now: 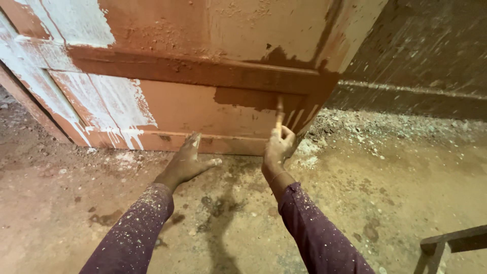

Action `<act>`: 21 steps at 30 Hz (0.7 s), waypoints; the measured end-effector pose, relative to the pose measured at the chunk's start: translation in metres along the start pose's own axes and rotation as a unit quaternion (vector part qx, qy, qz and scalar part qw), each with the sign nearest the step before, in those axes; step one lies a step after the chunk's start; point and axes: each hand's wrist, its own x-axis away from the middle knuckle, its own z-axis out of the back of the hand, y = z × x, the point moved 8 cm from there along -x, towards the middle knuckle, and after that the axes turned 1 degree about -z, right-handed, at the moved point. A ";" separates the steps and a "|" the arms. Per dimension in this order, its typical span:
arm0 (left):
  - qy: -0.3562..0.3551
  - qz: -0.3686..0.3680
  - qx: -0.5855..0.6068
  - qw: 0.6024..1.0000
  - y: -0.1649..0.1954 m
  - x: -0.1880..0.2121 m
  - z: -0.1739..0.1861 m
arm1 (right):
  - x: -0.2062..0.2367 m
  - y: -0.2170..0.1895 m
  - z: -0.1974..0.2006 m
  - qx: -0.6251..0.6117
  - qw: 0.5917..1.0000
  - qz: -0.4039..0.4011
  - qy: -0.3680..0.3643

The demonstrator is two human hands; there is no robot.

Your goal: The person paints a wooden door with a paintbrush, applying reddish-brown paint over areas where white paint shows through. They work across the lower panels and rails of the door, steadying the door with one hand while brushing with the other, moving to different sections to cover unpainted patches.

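Near the bottom right corner of the door (203,109), a paintbrush (279,115) is held in the right hand (278,148). The fingers are closed around the lower end of the brush handle. The brush stands almost straight up, so its long line runs from the hand upward to the door. The brush tip is seen touching, or nearly touching, the dark wet brown paint (264,96) on the lower panel. That wet patch lies right above the grip and spreads to the left of it.

The left hand (188,161) is spread flat with its fingers apart, and nothing is held in it. It is placed against the bottom rail of the door, or just in front of it; which one cannot be told. It sits to the left of the brush hand, with a gap between the two.

White paint patches (109,109) are seen farther left on the door, well apart from both hands. The brush hand is the nearer one to the wet brown edge. The dusty floor (355,193) lies under both arms. Purple sleeves (314,233) dotted with pale specks are worn on both arms. A dark wooden piece (451,243) shows at the bottom right.
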 end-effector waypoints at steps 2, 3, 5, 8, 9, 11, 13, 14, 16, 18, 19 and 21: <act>-0.009 0.013 0.004 1.000 -0.002 0.003 0.002 | -0.004 -0.001 0.010 -0.037 0.999 0.014 0.037; -0.012 0.020 0.007 1.000 -0.002 0.004 0.002 | -0.006 0.003 0.008 -0.027 0.999 -0.011 0.021; -0.010 0.024 0.001 1.000 -0.002 0.006 0.005 | -0.006 0.012 0.002 -0.005 0.998 -0.063 -0.013; -0.019 0.037 0.002 0.999 -0.003 0.007 0.004 | 0.000 0.008 -0.012 -0.025 0.997 -0.040 -0.065; -0.025 0.042 0.004 0.999 -0.004 0.007 0.002 | 0.004 0.010 -0.017 -0.019 0.995 -0.060 -0.084; -0.025 0.043 -0.001 0.999 -0.004 0.005 0.000 | 0.013 0.014 -0.025 -0.008 0.988 -0.100 -0.121; -0.019 0.030 -0.003 0.999 -0.003 0.002 -0.002 | 0.022 0.016 -0.034 -0.018 0.977 -0.133 -0.167; -0.014 0.017 -0.002 1.000 -0.001 0.001 -0.003 | 0.027 0.017 -0.038 -0.024 0.970 -0.150 -0.192; -0.009 0.004 0.002 1.000 -0.001 0.002 -0.003 | 0.026 0.016 -0.031 -0.014 0.978 -0.154 -0.140; -0.010 0.003 0.008 1.000 -0.002 0.001 -0.004 | 0.021 0.012 -0.022 -0.018 0.988 -0.129 -0.083; -0.012 0.009 0.009 1.000 -0.004 0.002 -0.003 | 0.017 0.009 -0.017 -0.027 0.993 -0.104 -0.051; -0.017 0.022 0.012 1.000 -0.008 0.004 -0.002 | 0.009 0.002 -0.005 -0.029 0.998 -0.054 0.001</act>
